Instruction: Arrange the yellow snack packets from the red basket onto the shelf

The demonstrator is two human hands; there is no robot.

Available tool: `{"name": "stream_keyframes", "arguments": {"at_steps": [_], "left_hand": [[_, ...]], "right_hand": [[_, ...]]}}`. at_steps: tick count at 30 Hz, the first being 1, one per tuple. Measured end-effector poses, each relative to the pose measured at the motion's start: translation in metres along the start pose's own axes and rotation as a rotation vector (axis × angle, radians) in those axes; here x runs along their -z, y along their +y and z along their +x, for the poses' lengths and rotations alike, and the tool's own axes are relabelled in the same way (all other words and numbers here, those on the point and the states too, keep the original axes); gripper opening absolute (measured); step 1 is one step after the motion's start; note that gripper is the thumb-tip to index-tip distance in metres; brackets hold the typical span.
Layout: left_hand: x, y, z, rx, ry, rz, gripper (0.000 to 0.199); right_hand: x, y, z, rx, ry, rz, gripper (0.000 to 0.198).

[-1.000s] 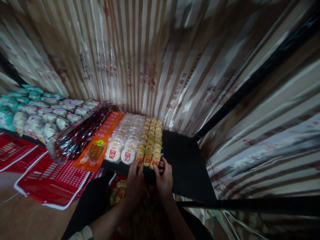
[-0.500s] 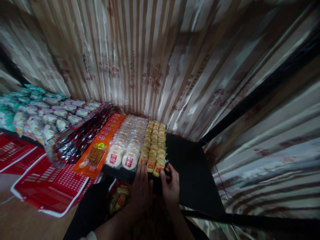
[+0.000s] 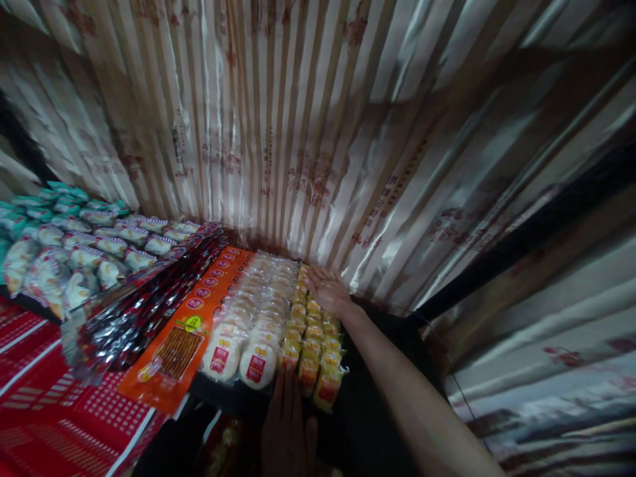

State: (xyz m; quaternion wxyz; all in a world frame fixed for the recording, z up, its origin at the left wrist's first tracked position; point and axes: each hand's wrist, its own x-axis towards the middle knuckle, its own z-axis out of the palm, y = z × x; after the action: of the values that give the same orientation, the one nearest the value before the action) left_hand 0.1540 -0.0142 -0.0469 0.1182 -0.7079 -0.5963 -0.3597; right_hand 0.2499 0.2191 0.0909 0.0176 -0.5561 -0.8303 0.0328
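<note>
A person's right hand (image 3: 325, 289) stretches to the far end of a row of small yellow snack packets (image 3: 312, 334), palm down and fingers spread flat on the rearmost packs, its grip released and closed on nothing. The left hand (image 3: 288, 430) sits at the near end of the same row, fingers straight and pressed against the front packets beside the dark counter (image 3: 368, 411) edge, likewise clasping nothing. The yellow packets lie in tight files on the counter, running from its front edge back to a striped foil curtain (image 3: 318, 132). Just to their left sit two files of round white cakes (image 3: 251, 324) in clear wrap, then orange sachets (image 3: 191, 324), dark red packs (image 3: 144, 291), and green-and-white bags (image 3: 64, 245) farther left.
</note>
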Motion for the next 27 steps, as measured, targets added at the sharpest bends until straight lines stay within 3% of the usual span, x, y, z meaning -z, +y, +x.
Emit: {"name": "stream_keyframes", "arguments": {"at_steps": [3, 9, 17, 27], "left_hand": [[-0.007, -0.006, 0.0, -0.022, 0.004, -0.017, 0.062], [-0.014, -0.002, 0.003, 0.028, 0.031, -0.086, 0.063], [-0.03, -0.004, 0.001, 0.052, 0.052, -0.111, 0.067], [-0.032, 0.0, 0.008, 0.091, 0.071, -0.107, 0.061]], "right_hand": [[-0.011, -0.003, 0.016, 0.019, -0.05, -0.014, 0.05], [-0.017, -0.005, 0.016, 0.069, -0.054, 0.008, 0.048], [-0.015, 0.002, 0.036, -0.071, 0.019, 0.087, 0.058], [-0.012, 0.013, 0.055, -0.095, -0.081, 0.164, 0.061]]}}
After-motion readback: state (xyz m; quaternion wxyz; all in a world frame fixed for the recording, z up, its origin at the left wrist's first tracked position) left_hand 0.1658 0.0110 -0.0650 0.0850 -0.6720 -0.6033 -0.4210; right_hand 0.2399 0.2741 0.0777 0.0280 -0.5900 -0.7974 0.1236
